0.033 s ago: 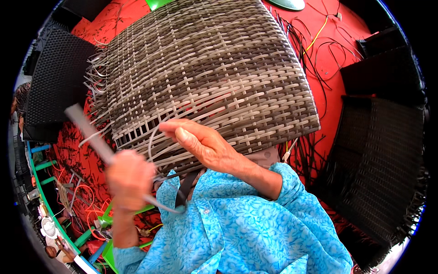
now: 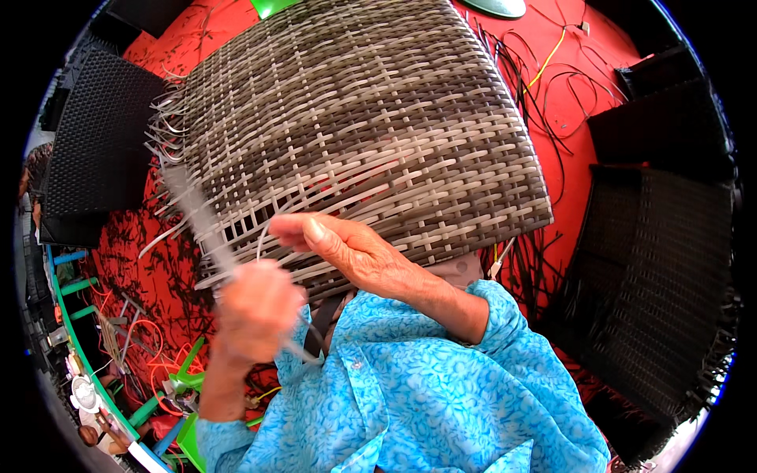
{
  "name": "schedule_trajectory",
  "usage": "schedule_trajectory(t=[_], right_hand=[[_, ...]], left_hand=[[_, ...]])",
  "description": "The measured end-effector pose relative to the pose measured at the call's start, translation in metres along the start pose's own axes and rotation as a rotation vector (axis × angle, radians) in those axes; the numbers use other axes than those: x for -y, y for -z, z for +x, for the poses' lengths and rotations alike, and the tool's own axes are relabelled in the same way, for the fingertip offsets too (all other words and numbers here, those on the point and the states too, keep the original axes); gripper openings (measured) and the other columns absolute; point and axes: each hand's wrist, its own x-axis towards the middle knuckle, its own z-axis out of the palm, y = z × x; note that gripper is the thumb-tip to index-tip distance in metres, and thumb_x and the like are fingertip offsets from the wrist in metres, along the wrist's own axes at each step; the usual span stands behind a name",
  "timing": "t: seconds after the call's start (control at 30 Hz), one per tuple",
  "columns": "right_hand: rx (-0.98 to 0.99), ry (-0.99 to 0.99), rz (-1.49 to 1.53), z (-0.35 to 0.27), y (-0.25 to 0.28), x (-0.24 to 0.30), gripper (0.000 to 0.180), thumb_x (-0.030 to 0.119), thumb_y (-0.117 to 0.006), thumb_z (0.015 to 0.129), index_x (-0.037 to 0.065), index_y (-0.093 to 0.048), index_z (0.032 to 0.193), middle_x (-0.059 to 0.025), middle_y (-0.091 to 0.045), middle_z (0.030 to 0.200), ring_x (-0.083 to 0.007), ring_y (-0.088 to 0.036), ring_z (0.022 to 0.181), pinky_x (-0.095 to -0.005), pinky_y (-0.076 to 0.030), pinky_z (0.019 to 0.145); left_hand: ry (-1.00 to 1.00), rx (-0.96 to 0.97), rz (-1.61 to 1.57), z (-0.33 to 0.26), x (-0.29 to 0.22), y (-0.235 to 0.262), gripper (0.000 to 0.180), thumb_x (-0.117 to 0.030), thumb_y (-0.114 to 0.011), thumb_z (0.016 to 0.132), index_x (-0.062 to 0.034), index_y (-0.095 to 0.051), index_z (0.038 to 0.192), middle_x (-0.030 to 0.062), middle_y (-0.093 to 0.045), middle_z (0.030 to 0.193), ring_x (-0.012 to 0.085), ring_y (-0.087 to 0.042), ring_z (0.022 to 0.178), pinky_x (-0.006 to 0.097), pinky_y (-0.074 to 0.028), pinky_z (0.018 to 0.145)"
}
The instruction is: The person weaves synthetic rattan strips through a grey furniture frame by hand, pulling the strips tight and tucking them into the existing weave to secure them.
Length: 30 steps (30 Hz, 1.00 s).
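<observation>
A woven panel point(image 2: 355, 126) of grey and brown flat plastic strands lies before me, its weave loose along the near left. My left hand point(image 2: 260, 311) is closed around a long, flat grey piece point(image 2: 193, 201), blurred by motion; whether it is a strip or a tool I cannot tell. A pale end of something comes out below that fist. My right hand point(image 2: 355, 248) lies over the panel's near part, fingers stretched out leftward and thumb alongside. At its fingertips a thin grey strand point(image 2: 262, 240) curves down toward the left hand. The palm side is hidden.
Loose strand ends point(image 2: 162, 130) stick out from the panel's left edge. Dark scraps litter the red floor point(image 2: 130, 260). Black woven pieces stand at left point(image 2: 102, 134) and right point(image 2: 654, 292). Dark strands point(image 2: 524, 87) and a yellow cord point(image 2: 546, 59) lie at the far right.
My left hand has moved right and slightly up, carrying the flat grey piece rightward over the panel's left edge. The right hand has shifted only slightly.
</observation>
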Motion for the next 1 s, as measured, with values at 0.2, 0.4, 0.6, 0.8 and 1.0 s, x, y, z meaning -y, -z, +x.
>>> schedule_trajectory(t=[0.2,0.4,0.6,0.8,1.0], right_hand=[[-0.002,-0.041,0.23,-0.017,0.02,-0.005,0.033,0.026,-0.043,0.097,0.0,-0.054,0.114,-0.0057,-0.06,0.105,-0.0111,-0.055,0.097,-0.0265,-0.045,0.087],[-0.321,-0.025,0.674,-0.032,0.047,0.003,0.02,0.026,-0.045,0.096,0.007,-0.049,0.09,-0.002,-0.052,0.079,-0.0145,-0.058,0.074,-0.0296,-0.05,0.069],[-0.788,0.262,0.34,-0.104,0.223,0.12,0.01,0.004,-0.057,0.084,0.012,-0.054,0.088,0.006,-0.04,0.062,-0.0035,-0.035,0.049,-0.0199,-0.029,0.042],[-1.328,0.882,-1.027,-0.19,0.251,0.261,0.016,0.01,-0.053,0.091,0.007,-0.058,0.105,-0.0026,-0.059,0.083,-0.0087,-0.051,0.062,-0.0201,-0.043,0.055],[-0.775,0.332,-1.872,-0.133,0.219,0.173,0.021,0.001,-0.05,0.088,0.006,-0.059,0.106,-0.0084,-0.062,0.096,-0.0205,-0.062,0.08,-0.0295,-0.049,0.074]], left_hand=[[-0.23,-0.399,-0.154,0.039,-0.022,-0.058,0.015,-0.009,-0.062,0.069,0.0001,-0.065,0.081,0.0125,-0.059,0.099,0.0279,-0.055,0.103,0.041,-0.047,0.089],[-0.241,-0.407,-0.134,0.052,-0.034,-0.082,0.023,-0.01,-0.059,0.077,-0.005,-0.061,0.1,0.0098,-0.054,0.114,0.0249,-0.05,0.112,0.04,-0.04,0.098],[0.224,-0.391,-0.15,0.068,0.012,-0.09,0.031,-0.016,-0.058,0.084,-0.0113,-0.057,0.115,0.0096,-0.051,0.118,0.0273,-0.048,0.113,0.04,-0.038,0.097],[0.466,-0.361,-0.579,0.088,0.04,-0.119,0.038,-0.019,-0.061,0.084,-0.0043,-0.053,0.118,0.0143,-0.05,0.116,0.0299,-0.052,0.105,0.036,-0.044,0.089],[0.231,-0.286,-0.77,0.128,-0.005,-0.153,0.046,-0.006,-0.06,0.077,-0.0033,-0.05,0.122,0.0187,-0.048,0.12,0.0347,-0.049,0.111,0.038,-0.042,0.095]])
